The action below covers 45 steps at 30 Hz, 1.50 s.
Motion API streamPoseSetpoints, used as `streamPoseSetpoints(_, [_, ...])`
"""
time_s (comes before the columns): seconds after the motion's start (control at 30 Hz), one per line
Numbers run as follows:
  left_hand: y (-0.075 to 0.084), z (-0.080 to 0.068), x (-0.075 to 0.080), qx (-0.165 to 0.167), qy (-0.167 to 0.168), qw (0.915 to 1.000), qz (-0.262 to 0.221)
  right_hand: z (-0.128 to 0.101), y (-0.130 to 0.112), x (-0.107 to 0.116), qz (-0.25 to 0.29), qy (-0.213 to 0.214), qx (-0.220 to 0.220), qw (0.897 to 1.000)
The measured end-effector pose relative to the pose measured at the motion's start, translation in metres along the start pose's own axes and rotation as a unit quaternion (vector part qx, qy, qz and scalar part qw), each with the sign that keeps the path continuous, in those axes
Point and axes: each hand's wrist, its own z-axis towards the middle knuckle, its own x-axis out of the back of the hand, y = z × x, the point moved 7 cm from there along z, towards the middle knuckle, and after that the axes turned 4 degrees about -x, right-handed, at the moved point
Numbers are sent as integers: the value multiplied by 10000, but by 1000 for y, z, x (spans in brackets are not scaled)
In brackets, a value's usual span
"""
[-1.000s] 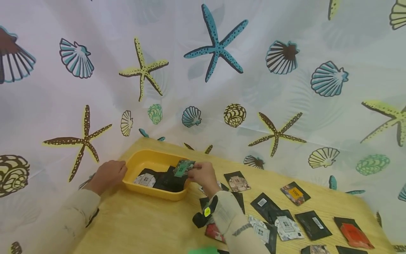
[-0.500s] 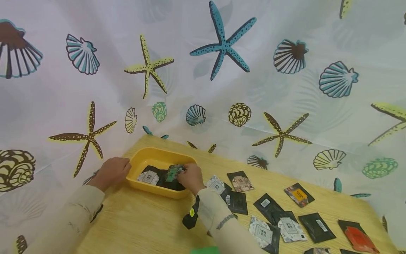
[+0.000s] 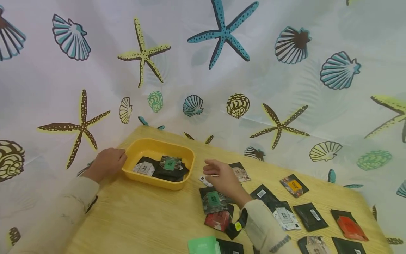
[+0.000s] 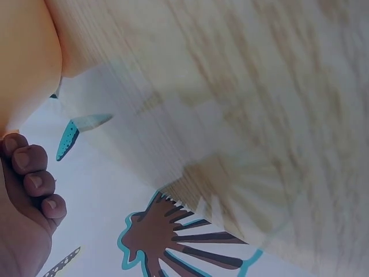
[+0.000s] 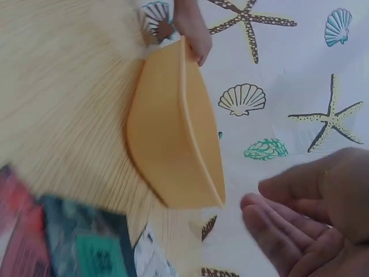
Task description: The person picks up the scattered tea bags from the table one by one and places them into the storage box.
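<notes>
Yellow tray (image 3: 189,168) rim gripped by left hand (image 3: 107,162), fingertips hidden, right hand (image 3: 223,178) relaxed, empty, covering packets (image 3: 207,180).

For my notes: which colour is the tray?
Yellow; the tray shows best in the head view.

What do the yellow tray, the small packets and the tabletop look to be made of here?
Yellow tray: probably moulded plastic, given its smooth, even colour, rounded corners and faint sheen. Packets, such as the green-labelled one in the tray: likely printed foil or plastic film, being flat, mostly black and slightly glossy. Table: pale wood grain, possibly laminate; the pictures leave that open. The left hand grips the tray's rim.
</notes>
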Motion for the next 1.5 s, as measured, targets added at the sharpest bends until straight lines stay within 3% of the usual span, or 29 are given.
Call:
streamPoseSetpoints(0.13, [-1, -3, 1, 122, -182, 9997, -85, -31, 4, 0, -912, -442, 427, 9939])
streamPoseSetpoints(0.27, [1, -6, -2, 185, -258, 9994, -125, -57, 10, -19, -1565, -1174, 654, 9785])
streamPoseSetpoints(0.47, [3, -5, -6, 127, -255, 9994, -201, -85, 26, -58, -2709, -2219, 914, 9322])
streamPoseSetpoints(0.53, [3, -4, -7, 131, -259, 9994, -190, -89, 45, -70, -2813, -2450, 1168, 9204])
streamPoseSetpoints(0.63, [2, -4, -9, 138, -276, 9994, -152, -92, 70, -82, -2617, -2645, 1543, 9153])
streamPoseSetpoints(0.7, [2, -4, -9, 134, -283, 9994, -147, -92, 87, -88, -2543, -2553, 1971, 9118])
streamPoseSetpoints(0.83, [4, -4, -7, 167, -352, 9992, -71, -91, 99, -93, -2627, -2378, 2188, 9092])
streamPoseSetpoints(0.9, [4, -3, -6, 182, -399, 9990, -21, -90, 98, -92, -2695, -2381, 2058, 9101])
streamPoseSetpoints(1.3, [7, -4, 0, 76, -345, 9993, 98, -97, 36, -62, -3253, -2281, 1169, 9102])
streamPoseSetpoints(1.43, [7, -2, 3, 91, -368, 9992, 115, -94, 33, -54, -2916, -2348, 964, 9222])
streamPoseSetpoints(1.5, [6, -1, 4, 91, -375, 9992, 104, -92, 34, -50, -2251, -2505, 951, 9368])
